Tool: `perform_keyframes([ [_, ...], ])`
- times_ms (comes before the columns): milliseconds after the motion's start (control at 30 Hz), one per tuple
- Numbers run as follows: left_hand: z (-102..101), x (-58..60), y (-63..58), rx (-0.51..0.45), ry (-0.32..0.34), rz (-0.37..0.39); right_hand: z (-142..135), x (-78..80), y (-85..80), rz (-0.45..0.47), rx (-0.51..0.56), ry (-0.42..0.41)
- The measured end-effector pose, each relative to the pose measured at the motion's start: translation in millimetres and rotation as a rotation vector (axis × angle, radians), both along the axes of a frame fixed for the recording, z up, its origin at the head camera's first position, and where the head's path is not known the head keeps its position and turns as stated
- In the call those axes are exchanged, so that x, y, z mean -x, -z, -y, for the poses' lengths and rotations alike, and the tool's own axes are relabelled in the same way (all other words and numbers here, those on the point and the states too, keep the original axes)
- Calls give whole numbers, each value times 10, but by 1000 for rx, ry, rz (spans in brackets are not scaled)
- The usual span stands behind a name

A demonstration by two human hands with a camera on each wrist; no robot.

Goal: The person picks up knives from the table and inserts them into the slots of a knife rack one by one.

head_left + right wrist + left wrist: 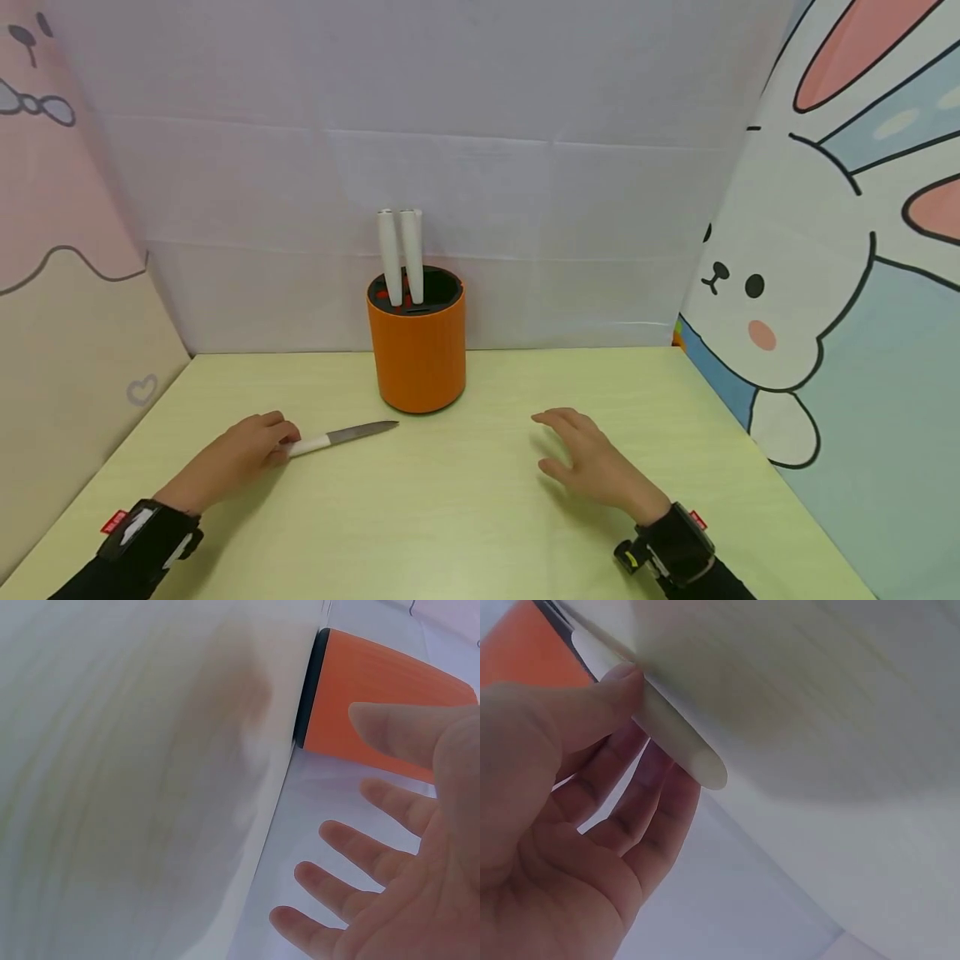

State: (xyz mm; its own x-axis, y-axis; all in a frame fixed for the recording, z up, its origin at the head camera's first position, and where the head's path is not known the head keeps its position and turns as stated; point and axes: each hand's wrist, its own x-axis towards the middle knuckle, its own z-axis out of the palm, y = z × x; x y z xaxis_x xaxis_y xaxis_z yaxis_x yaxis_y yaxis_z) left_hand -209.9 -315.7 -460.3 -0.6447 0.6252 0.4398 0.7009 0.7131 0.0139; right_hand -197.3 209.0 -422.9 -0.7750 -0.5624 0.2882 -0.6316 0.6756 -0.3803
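Observation:
A knife (pixel 363 432) with a white handle and a grey blade lies low over the table at the left, its tip pointing right toward the orange knife block. My left hand (pixel 251 450) pinches its handle (pixel 679 742) between thumb and fingers, as the left wrist view shows. Whether the knife still touches the table I cannot tell. The round orange knife block (pixel 418 358) stands at the back middle, two white-handled knives (pixel 401 254) upright in its dark top. On the right, my right hand (pixel 588 458) hovers over the table with fingers spread, holding nothing.
The pale yellow-green table (pixel 450 517) reaches back to a white sheet (pixel 480 167) behind the block. A panel with a cartoon rabbit (pixel 780 317) borders the right side, and a pink and cream panel (pixel 75 350) the left.

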Motion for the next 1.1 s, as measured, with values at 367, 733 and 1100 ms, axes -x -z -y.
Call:
perform_keyframes([
  [367,-650,-104,-107,77,-53,97,20,25,13,-4,14,-5],
  [733,-1191,-73,-133,105,-37,120,117,25,-74,5,15,-13],
  [1100,-1601,-39,-98,116,-24,156,136,18,-97,14,25,-22],
])
